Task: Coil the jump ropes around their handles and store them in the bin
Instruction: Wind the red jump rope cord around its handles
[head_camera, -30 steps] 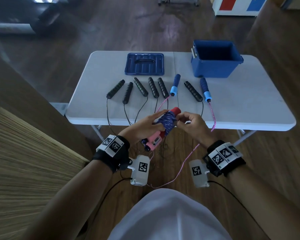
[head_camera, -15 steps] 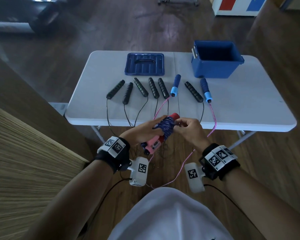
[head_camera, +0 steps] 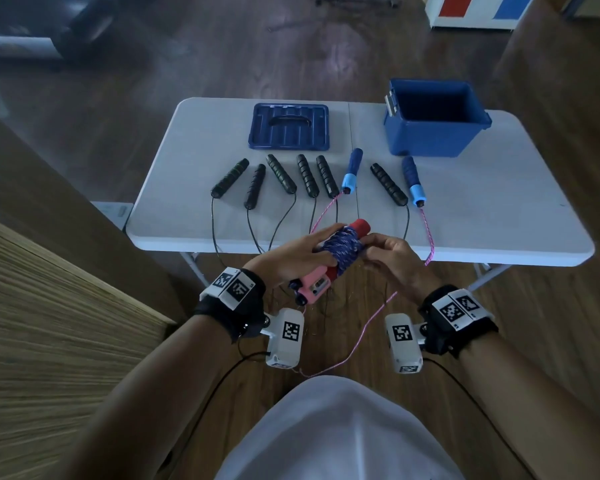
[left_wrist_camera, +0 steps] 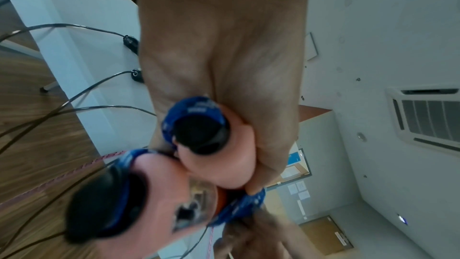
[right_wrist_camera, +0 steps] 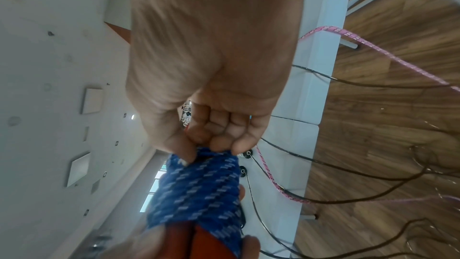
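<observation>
Left hand [head_camera: 288,259]: the pink-and-red handles [head_camera: 314,285] are being gripped, fingers curled round.
Right hand [head_camera: 392,259]: the blue rope coil [head_camera: 342,247] is being pinched between thumb and fingertips.
Bundle: being held just off the table's [head_camera: 499,220] near edge.
Bin [head_camera: 433,119]: sitting open, far right.

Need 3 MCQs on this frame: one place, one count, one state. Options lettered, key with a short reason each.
1. Where does the blue bin stand?
A. far right of the table
B. on the floor
C. near left corner

2. How many black handles lie in the row on the table?
A. three
B. six
C. nine

3. What state is the blue rope in?
A. hanging straight
B. inside the bin
C. wound round the red handles

Key: 1 A, it sits at the far right, open. 2 B, six black, plus two blue. 3 C, the left hand holds the wrapped bundle while the right hand pinches the coil.
</observation>
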